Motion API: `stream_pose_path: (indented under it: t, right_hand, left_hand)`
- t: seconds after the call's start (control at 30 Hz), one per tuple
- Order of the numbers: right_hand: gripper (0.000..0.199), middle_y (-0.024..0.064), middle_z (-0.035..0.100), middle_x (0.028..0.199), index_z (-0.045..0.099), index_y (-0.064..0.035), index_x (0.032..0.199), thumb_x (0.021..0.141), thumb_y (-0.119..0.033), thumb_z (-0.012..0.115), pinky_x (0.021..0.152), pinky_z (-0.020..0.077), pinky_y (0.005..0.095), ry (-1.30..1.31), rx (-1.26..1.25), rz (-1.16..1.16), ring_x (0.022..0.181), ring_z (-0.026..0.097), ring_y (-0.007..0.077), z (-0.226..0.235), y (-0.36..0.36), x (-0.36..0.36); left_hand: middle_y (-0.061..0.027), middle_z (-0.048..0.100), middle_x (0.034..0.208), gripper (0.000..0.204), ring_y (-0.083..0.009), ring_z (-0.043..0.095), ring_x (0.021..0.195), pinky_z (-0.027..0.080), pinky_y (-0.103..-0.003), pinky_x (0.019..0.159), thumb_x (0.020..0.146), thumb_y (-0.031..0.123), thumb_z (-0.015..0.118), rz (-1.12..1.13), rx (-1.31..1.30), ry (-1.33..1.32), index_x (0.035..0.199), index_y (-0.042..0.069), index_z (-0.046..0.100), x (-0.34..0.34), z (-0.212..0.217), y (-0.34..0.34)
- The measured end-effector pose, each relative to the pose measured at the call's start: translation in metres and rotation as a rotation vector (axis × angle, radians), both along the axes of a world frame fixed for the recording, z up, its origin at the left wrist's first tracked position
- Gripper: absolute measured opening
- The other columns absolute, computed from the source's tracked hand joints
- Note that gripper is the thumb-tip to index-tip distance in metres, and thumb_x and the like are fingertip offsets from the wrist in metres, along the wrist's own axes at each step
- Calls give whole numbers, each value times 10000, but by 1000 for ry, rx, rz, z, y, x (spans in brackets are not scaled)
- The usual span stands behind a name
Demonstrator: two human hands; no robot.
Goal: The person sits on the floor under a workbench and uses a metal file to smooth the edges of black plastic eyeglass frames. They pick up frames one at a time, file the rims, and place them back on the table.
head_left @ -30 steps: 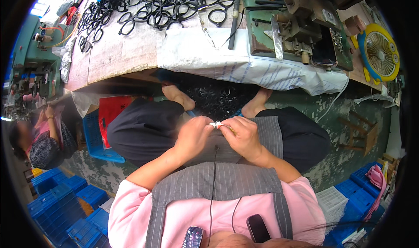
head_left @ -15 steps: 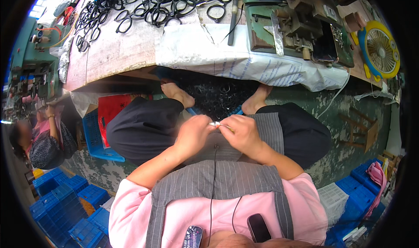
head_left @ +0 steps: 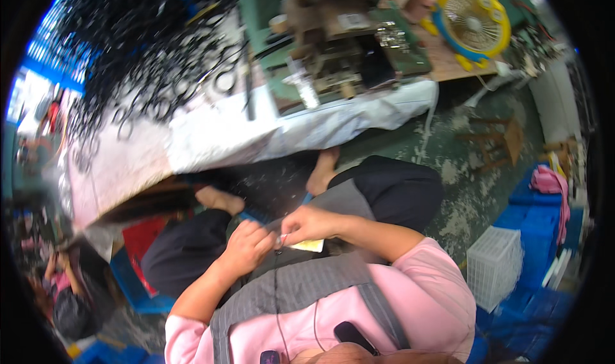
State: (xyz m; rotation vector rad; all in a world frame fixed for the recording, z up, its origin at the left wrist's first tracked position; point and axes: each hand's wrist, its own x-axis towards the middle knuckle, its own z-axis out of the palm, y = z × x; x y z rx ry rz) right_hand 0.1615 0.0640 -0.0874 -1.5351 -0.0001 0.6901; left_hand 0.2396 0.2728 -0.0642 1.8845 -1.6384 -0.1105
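Observation:
Above my lap, my left hand point(head_left: 250, 245) and my right hand point(head_left: 311, 225) meet with bent fingers. Between their fingertips they pinch a small white piece point(head_left: 280, 240) with a bit of red on it. Its kind is too small and blurred to make out. Just below my right hand shows a flat pale yellow and white piece point(head_left: 310, 245), partly covered by the fingers. I cannot tell whether it is held or lies on the striped grey apron point(head_left: 301, 277).
Black eyeglass frames point(head_left: 163, 95) lie heaped on the workbench point(head_left: 122, 172) ahead. A green machine point(head_left: 339, 37) and a yellow and blue fan point(head_left: 474, 24) stand to the right. A wooden stool point(head_left: 493, 143) and white crate point(head_left: 493, 268) are at right. Another person point(head_left: 70, 300) sits far left.
The view has swung right, so bench, machine and fan sit farther left. Both hands stay together, lower in the picture. The pale yellow and white piece now shows below my right hand.

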Motion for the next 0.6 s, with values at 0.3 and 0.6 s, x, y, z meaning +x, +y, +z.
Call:
stream_pose_path:
  t: [0.3,0.6]
  right_hand:
    - [129,34,678,823,684,-30,934,885,-145,652,656,506,267,-214,-248,-611,750,625,99,42,-187,-24]
    - [320,165,688,914,668,-39,1070,835,-255,646,766,511,385,-178,-1340,-1104,844,659,287,54,-427,23]
  left_hand:
    - [-100,615,973,549,-301,586,889,449,-403,781,752,251,731,191,343,-40,1233,68,539,16,24,-4]
    - [-47,654,912,348,-259,589,896,414,-407,792,721,304,747,341,714,-283,1014,128,678,64,54,57]
